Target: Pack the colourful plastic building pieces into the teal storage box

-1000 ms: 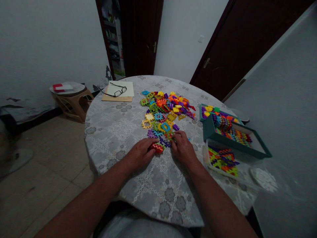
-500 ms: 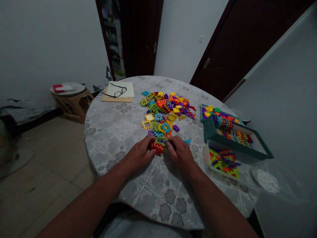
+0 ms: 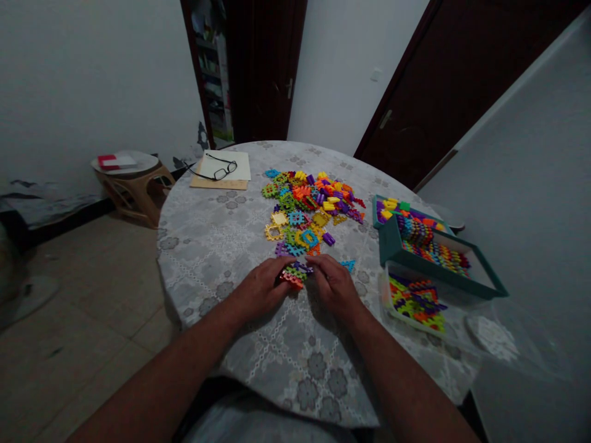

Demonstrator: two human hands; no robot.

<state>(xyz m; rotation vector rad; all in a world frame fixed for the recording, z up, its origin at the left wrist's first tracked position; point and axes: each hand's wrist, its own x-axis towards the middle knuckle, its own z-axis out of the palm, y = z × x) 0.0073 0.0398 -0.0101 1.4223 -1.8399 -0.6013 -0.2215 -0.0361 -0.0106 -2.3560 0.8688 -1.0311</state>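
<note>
A small stack of plastic interlocking building pieces, red, green and purple with notched edges, is between my hands near the table's front. My left hand is closed on its left side, fingers over the top and thumb below. At its upper right edge, the curled fingers of my right hand grip the purple part; my fingertips are partly hidden. Just beyond lie loose square pieces, among them a blue ring-shaped piece and a yellow frame. A blue triangular piece rests behind my right hand.
A heap of mixed building pieces covers the middle of the round table. On the right stand a green box and a clear tub of pieces. Eyeglasses lie on papers at the back left. A stool stands left.
The stack has tilted in my hands, so its layered edges and a purple piece show where its red face showed before. Both hands stay in nearly the same place.
</note>
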